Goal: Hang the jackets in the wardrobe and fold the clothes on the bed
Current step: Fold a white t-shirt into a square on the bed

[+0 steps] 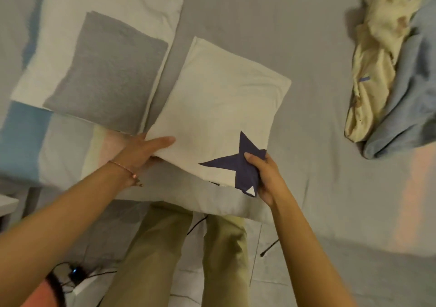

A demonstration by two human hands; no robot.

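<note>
White and folded into a neat square, a top (219, 108) with a navy star (238, 165) printed near its lower right corner is held over the near edge of the bed (295, 35). The left hand (144, 152) grips its left edge, with the thumb lying along the upper face and the fingers tucked out of sight beneath. The right hand (264, 172) pinches the lower right corner, thumb pressed onto the star and fingers curled under the cloth. Whether the far side of the top touches the grey sheet I cannot tell.

Just to the left, a folded grey garment (108, 70) lies on a larger folded white garment (141, 6). Both rest on a striped cover (23, 136) in pale blue, pink and yellow. The held top's left edge is close beside this stack.

Well apart, at the upper right of the bed, a crumpled cream garment (375, 58) and a crumpled light blue garment (410, 94) lie in one unfolded heap, touching each other.

A thin bracelet (122, 167) circles the left wrist. Below the bed edge the person's khaki trousers (153, 259) show, with a dark cable (269, 247) on the floor beside them.
</note>
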